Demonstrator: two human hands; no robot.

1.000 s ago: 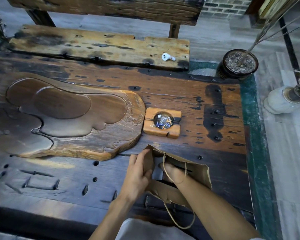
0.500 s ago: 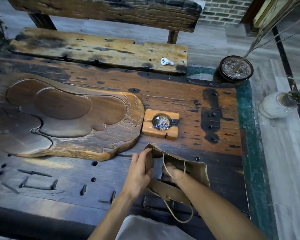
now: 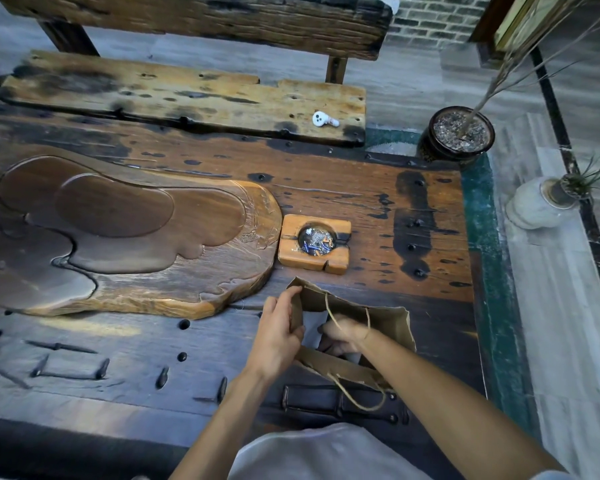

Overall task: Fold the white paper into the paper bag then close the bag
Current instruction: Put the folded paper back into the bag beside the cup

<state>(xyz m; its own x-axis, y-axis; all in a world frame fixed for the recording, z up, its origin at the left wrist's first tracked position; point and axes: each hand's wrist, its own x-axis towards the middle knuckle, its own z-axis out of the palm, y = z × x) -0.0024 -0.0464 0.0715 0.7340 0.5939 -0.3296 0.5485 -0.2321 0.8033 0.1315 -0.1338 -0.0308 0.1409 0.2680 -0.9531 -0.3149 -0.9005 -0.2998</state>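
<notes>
A brown paper bag (image 3: 390, 323) with twine handles stands open on the dark wooden table (image 3: 361, 202), near its front right. My left hand (image 3: 278, 336) grips the bag's left rim and holds the mouth apart. My right hand (image 3: 343, 336) reaches down inside the mouth, one twine handle lying over its wrist. A strip of white paper (image 3: 313, 327) shows inside the bag between my two hands, with my right fingers against it. Most of the paper is hidden by the bag walls and my hand.
A small wooden ashtray block (image 3: 314, 242) sits just beyond the bag. A large carved wooden tea tray (image 3: 125, 237) fills the table's left. A white earbud (image 3: 323, 119) lies on the bench plank behind. A potted plant (image 3: 459, 133) and a white vase (image 3: 537, 204) stand on the floor at right.
My right hand has gone deeper into the bag, and white paper now shows inside the mouth. My left hand keeps its hold on the rim. The view has shifted slightly.
</notes>
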